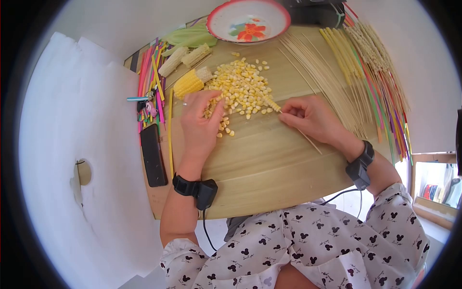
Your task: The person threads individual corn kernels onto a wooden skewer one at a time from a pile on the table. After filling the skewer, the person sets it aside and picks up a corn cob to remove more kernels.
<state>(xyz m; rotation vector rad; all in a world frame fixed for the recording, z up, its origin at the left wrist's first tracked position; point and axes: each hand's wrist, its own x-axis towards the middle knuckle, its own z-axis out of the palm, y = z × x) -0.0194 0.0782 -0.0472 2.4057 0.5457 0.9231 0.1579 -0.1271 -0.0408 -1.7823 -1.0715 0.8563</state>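
My right hand (308, 118) pinches a thin wooden skewer (310, 142) near one end. Yellow corn kernels (271, 102) are threaded on its tip, which points up and left over the loose pile of corn kernels (243, 84). My left hand (201, 118) is at the pile's left edge, with its fingers curled and thumb near the index finger. Whatever lies between those fingertips is too small to make out. Just beyond this hand lies a partly stripped corn cob (188, 85). Two bare cobs (173, 61) rest behind it.
A red-rimmed enamel basin (226, 30) stands at the back beside green husks (190, 36). Loose skewers (322, 72) lie to the right, near kernel-threaded sticks (368, 45) and coloured sticks (392, 113). At left are a phone (153, 156), keychain trinkets (149, 107) and colourful strips (147, 72).
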